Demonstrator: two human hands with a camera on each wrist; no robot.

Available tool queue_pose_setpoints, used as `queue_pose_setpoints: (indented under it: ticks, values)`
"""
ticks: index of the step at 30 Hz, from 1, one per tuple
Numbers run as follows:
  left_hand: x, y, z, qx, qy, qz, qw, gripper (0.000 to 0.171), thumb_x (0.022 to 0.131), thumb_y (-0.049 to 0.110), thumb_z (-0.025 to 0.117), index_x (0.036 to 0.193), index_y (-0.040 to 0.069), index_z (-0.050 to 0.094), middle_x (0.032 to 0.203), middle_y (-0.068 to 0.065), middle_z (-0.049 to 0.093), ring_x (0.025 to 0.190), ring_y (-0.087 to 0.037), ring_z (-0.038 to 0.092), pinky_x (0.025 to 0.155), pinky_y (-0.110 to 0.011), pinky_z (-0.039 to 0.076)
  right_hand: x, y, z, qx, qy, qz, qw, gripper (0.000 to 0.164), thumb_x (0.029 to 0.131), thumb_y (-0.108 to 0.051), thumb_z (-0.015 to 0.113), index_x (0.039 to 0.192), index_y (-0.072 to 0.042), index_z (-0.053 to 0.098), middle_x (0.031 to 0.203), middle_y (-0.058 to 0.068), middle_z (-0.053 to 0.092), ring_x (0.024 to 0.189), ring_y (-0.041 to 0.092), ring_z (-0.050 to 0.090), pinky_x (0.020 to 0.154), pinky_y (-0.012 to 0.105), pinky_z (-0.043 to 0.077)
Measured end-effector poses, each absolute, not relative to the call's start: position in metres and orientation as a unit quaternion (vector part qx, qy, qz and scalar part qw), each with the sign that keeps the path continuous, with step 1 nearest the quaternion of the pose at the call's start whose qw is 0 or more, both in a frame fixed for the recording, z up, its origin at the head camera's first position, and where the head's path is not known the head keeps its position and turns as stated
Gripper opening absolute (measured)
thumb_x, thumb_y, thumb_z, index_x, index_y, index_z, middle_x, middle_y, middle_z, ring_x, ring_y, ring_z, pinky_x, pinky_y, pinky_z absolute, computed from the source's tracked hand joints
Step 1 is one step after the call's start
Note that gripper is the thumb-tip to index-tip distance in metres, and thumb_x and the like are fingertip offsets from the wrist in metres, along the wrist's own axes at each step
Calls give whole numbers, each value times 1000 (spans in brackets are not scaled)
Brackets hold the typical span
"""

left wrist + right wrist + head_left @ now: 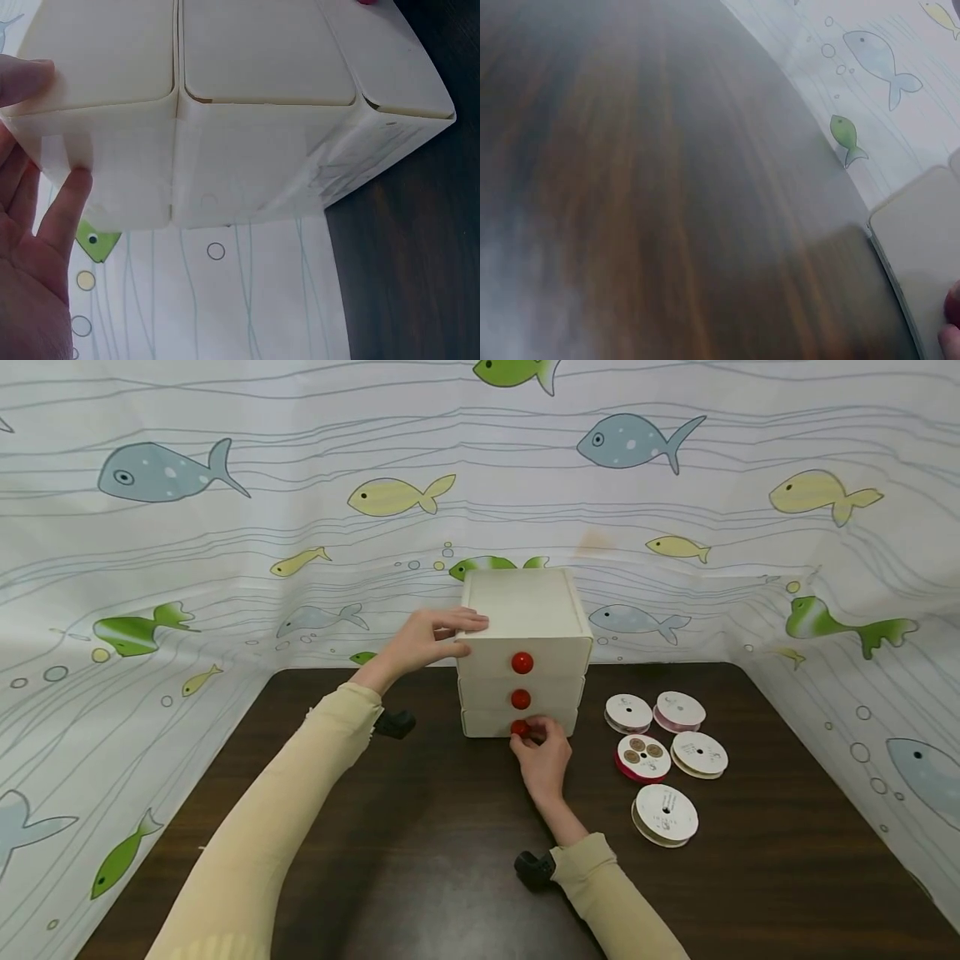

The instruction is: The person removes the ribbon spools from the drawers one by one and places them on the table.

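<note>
A white box of three stacked drawers (525, 603) stands at the far side of the table, each drawer front bearing a round red knob. My left hand (420, 643) steadies its upper left corner, fingers over the top and side. In the left wrist view the left thumb (26, 79) lies on the top drawer's front and a fingertip (79, 180) touches the side. My right hand (545, 760) pinches the bottom drawer's red knob (519, 728) between thumb and fingers. The right wrist view catches only a fingertip (950, 341) by the knob, at its edge.
Several ribbon spools (665, 814) lie flat on the dark wooden table (420, 860), right of the box. A white sheet with printed fish (300, 502) hangs behind and along both sides. Black wrist cameras (534, 870) are strapped to both wrists.
</note>
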State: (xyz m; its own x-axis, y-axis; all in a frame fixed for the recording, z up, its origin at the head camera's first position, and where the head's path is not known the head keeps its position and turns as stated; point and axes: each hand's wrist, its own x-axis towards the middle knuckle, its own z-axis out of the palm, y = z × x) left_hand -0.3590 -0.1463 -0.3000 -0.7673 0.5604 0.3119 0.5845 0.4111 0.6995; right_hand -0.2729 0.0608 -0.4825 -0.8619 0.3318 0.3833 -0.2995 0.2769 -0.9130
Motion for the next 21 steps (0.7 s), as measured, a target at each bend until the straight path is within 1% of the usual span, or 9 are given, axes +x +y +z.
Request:
queue_pose_setpoints:
  ticks: [3, 8, 16, 21]
  values:
    - [-360, -147, -299, -343, -842, -417, 14, 39, 91, 14, 71, 130, 16, 67, 143, -4, 59, 143, -18, 45, 115, -47, 41, -274, 58, -483, -19, -750, 603, 272, 22, 80, -3, 77, 100, 0, 68, 99, 18, 63, 88, 30, 66, 76, 40, 63]
    - [-358, -148, -297, -347, -845, -406, 15, 40, 91, 16, 71, 130, 16, 67, 143, -6, 59, 143, -19, 45, 115, -48, 42, -275, 55, -483, -32, -739, 609, 287, 21, 80, -3, 77, 99, 1, 67, 98, 17, 64, 87, 31, 66, 77, 44, 62]
    - [-361, -148, -294, -351, -841, -411, 11, 39, 90, 15, 72, 128, 14, 69, 142, -7, 60, 141, -20, 47, 114, -47, 43, -275, 51, -483, -46, -735, 611, 290, 22, 80, -4, 77, 99, -1, 66, 99, 17, 63, 88, 31, 65, 78, 43, 62]
    - [-361, -148, -294, -348, -843, -411, 4, 39, 90, 14, 72, 129, 13, 68, 143, -9, 59, 142, -22, 46, 115, -49, 42, -275, 51, -484, -50, -736, 612, 284, 22, 80, -5, 77, 98, -1, 65, 99, 17, 62, 89, 30, 64, 77, 43, 62]
